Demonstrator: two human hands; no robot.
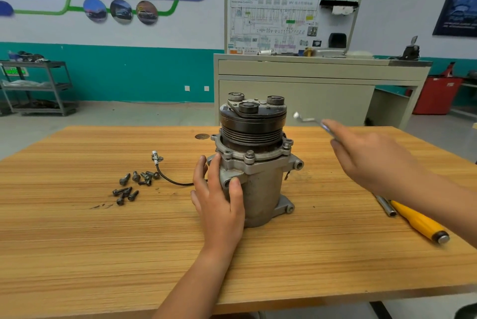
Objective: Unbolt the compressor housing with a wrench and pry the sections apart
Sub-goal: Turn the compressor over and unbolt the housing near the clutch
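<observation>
Upright on the bench [77, 241], pulley end up: the compressor [260, 184], clasped round its grey body by the left hand [219, 197], thumb in front, fingers round the left side. Raised to the right of it and clear of the metal: the right hand [369, 161], closed on a wrench [307, 119], blurred head pointing toward the pulley, not seated on any bolt.

Progress, as judged: partly unbolted. Left of the left hand, a scatter of loose bolts [133, 185] lying on the bench. Just above the left thumb, on the flange under the pulley, at least 2 bolt heads [249, 155] still in place; no gap visible between the sections. Left to do: loosening the remaining bolts, then prying the sections apart.

Surroundings: between the loose bolts and the left hand, a black wire [170, 181] ending in a small white plug, trailing toward the compressor. Under the right forearm, a yellow-handled screwdriver [419, 223] and a plain steel bar [386, 206] beside it, likely for prying. Nothing between wrench and flange; tall pulley above the bolt heads likely to limit the wrench's swing. Beyond both hands, a grey cabinet [296, 91] with a wiring board.
</observation>
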